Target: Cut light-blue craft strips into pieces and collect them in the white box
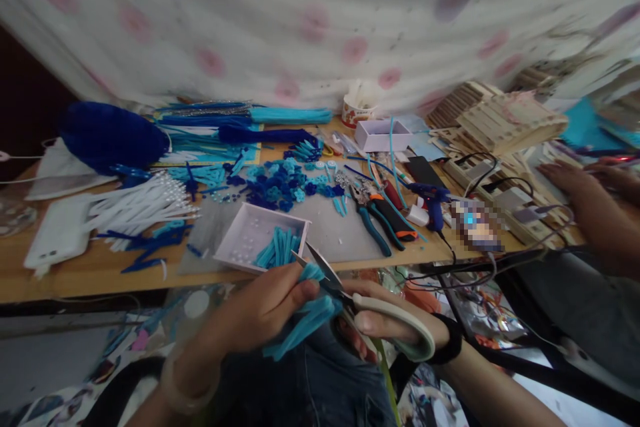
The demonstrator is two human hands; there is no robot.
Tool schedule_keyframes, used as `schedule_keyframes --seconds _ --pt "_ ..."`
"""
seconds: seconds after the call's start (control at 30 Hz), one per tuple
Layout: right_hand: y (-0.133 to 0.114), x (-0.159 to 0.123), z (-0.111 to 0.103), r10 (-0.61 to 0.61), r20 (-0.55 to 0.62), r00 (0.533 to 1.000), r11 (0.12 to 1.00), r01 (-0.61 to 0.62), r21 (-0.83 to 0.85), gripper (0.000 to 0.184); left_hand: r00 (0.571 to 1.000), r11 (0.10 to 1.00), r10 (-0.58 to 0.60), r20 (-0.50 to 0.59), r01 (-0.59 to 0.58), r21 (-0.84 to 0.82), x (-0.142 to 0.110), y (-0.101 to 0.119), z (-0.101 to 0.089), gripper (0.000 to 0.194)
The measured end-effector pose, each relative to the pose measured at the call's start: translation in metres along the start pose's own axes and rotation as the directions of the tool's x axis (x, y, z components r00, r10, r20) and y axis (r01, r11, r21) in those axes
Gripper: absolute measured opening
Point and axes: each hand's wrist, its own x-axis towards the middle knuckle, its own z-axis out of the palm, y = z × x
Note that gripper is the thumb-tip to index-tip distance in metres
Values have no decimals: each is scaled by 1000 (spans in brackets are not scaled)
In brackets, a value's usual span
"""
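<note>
My left hand [267, 303] is closed on a bundle of light-blue pipe cleaners [305, 328], whose ends stick out past the fingers and hang over my lap. In my right hand [373, 317] is a pair of scissors [400, 323] with pale handles. Their blades are parted and lie at the bundle, close to my left fingertips. Just beyond the hands stands a white box [231, 237] at the table's edge, holding short light-blue pipe cleaner pieces [279, 247] and white beads [245, 248].
Blue pipe-cleaner flowers [280, 180] cover the middle of the table. Pliers [373, 223] and a blue glue gun [434, 203] lie at right, with cables near a power strip [515, 210]. A white phone [57, 233] lies at left. Another person's hand [563, 177] rests at far right.
</note>
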Motion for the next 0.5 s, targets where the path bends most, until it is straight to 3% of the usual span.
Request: schedule_keyframes --seconds 0.2,0.5 --pt "-6 4 2 87 -33 996 995 -88 -35 46 1000 998 13 8 -12 -54 0 -3 -4 43" --pt "-7 6 1 101 -18 995 991 -102 -80 46 997 999 29 68 -27 -35 1 -9 -8 46"
